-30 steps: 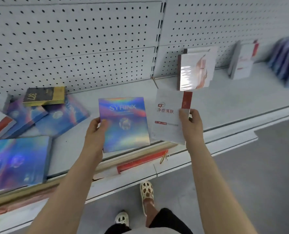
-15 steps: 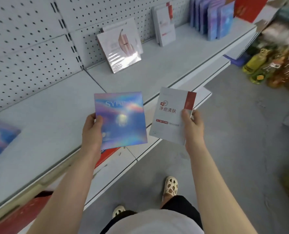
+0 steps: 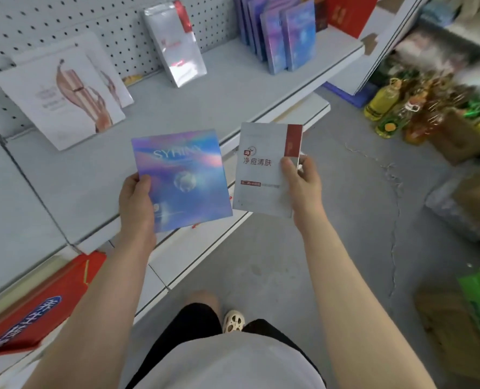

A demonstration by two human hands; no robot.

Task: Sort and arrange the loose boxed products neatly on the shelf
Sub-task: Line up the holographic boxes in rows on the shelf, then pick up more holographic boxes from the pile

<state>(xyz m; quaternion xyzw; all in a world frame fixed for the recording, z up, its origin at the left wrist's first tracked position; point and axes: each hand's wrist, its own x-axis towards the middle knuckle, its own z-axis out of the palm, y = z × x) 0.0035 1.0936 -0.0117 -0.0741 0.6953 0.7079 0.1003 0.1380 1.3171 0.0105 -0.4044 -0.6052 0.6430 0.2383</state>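
Observation:
My left hand (image 3: pixel 136 203) grips a holographic blue-purple box (image 3: pixel 181 178) by its lower left corner, above the front edge of the grey shelf (image 3: pixel 210 108). My right hand (image 3: pixel 300 186) pinches a white box with a red corner strip (image 3: pixel 266 169) by its right edge, just past the shelf edge. On the shelf, white boxes with a pink print (image 3: pixel 62 94) lean on the pegboard at left. A white-and-red box (image 3: pixel 177 46) stands behind them. Several holographic boxes (image 3: pixel 286 32) stand in a row at the right end.
A red box (image 3: pixel 36 304) lies on the lower shelf at bottom left. Bottles of yellow oil (image 3: pixel 382 105) and cardboard cartons (image 3: pixel 463 141) crowd the floor at right. Red boxes (image 3: pixel 348 12) stand at the shelf's far right end. Grey floor lies under my feet.
My view has swung right along the shelf, bringing the standing holographic row and white-red box closer. Both hands keep their boxes, held in the same way in front of me.

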